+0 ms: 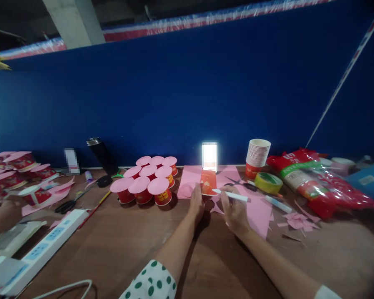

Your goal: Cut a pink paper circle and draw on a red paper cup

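Note:
My left hand (198,202) is closed around the side of a red paper cup (208,182) with a gold print, held tilted above the pink paper (258,211). In my right hand (235,211) is a white marker pen (237,195), its tip at the lower edge of the cup. A bright phone screen (210,155) stands upright just behind the cup. Scissors (247,185) lie on the paper to the right. To the left stand several red cups (139,197) topped with pink paper discs (148,172).
At right are stacked cups (258,153), yellow-green tape (268,182), another marker (278,204), paper scraps (297,221) and a red plastic package (311,174). At left are a power strip (46,245), a black bottle (102,155) and another person's hand (3,216). A blue partition (187,91) rises behind.

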A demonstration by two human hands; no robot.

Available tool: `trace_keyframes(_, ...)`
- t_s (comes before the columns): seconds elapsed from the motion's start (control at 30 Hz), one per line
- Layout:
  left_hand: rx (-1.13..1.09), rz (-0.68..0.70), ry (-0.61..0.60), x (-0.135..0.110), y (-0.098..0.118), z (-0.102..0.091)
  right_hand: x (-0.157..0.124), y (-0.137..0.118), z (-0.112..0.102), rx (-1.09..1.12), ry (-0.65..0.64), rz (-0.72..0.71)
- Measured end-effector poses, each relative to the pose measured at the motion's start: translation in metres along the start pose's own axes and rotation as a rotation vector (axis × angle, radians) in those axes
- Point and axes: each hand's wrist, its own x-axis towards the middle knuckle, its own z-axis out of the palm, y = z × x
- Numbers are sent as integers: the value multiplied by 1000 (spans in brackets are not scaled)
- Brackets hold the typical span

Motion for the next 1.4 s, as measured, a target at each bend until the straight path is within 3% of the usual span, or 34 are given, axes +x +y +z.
trace_keyframes(0.27, 8, -5, 38, 10, -9, -5, 5, 0, -4, -143, -6, -87)
trace_keyframes(0.43, 23, 14, 54, 4, -4, 0, 3, -5, -2, -129, -77, -83)
trace_keyframes(0.63, 47, 4, 46, -1, 3, 4, 1, -6, -1, -241, -106, -210)
trace_keyframes(1.4, 92, 62, 4, 1, -3, -1, 2, -8, -3, -288, -88, -209)
